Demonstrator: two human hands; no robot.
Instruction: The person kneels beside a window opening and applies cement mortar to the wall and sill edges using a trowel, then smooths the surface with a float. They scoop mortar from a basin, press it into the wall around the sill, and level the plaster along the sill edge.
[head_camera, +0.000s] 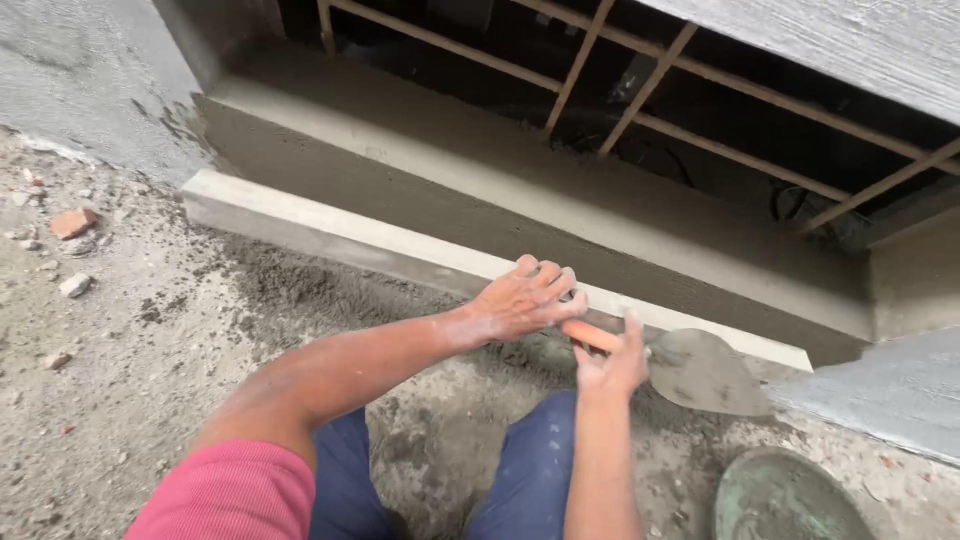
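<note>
- Nearest, at six o'clock, blue trousered knees (530, 470) and a pink sleeve (235, 495) at seven; a round greenish pan (785, 500) sits at five o'clock on the gritty ground (130, 380).
- The right hand (612, 362), just right of centre, is wrapped round the orange handle (590, 336) of a trowel; thumb up, fingers curled tight on the grip.
- The trowel blade (705, 372), grey with mortar, lies flat toward three o'clock, its tip near the end of the low ledge.
- The left hand (525, 298), at centre, rests palm down on a pale straight strip (330, 235); fingers bent and close together, pressing on it, and whether they pinch anything small I cannot tell.
- That strip runs from nine o'clock to four o'clock along the foot of a freshly plastered grey sill (480, 170).
- Farther, at twelve to two o'clock, rusty metal bars (640, 95) cross a dark opening.
- At nine o'clock, bits of broken brick (72, 222) and stones lie by the rough wall (80, 80).
</note>
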